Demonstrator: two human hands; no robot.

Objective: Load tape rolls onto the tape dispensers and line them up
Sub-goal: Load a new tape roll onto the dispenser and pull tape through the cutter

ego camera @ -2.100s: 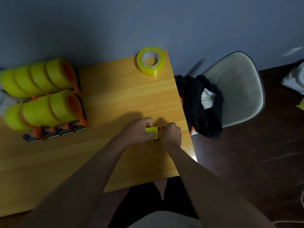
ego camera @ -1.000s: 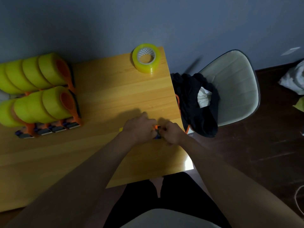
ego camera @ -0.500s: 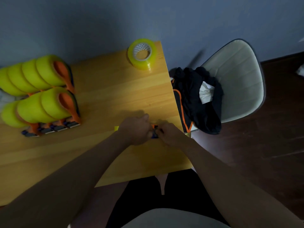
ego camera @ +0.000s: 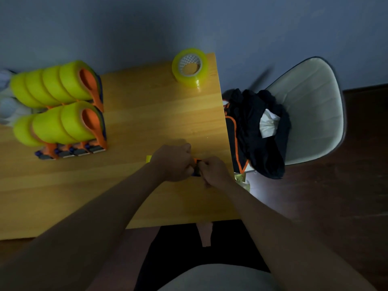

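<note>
Gripping a small orange-and-dark tape dispenser [ego camera: 197, 167] between both hands near the right edge of a smooth, honey-toned wooden table [ego camera: 147, 114]: left hand [ego camera: 173, 162] curled over a yellow roll [ego camera: 148, 158], only a sliver of glossy yellow showing at its left side; right hand [ego camera: 214, 171] with fingers pinched at the dispenser's dark end, though exactly what is pinched cannot be told. Knuckles of both nearly touching.

Lying flat at the far right corner, one loose tape roll [ego camera: 190, 67], translucent yellow-green, cylindrical, with a pale dotted cardboard core. Standing at the left in two rows, one behind the other, loaded dispensers [ego camera: 63, 114]: fat shiny yellow rolls packed side by side, rounded orange plastic sides, dark blue bases with grey blade ends lined up toward the near side.

Beside the table on the right, a cream moulded shell chair [ego camera: 310, 106] with dark rim, holding a crumpled black garment [ego camera: 252, 127] with orange trim and a white patch. Dark wooden floor [ego camera: 336, 196] below.
</note>
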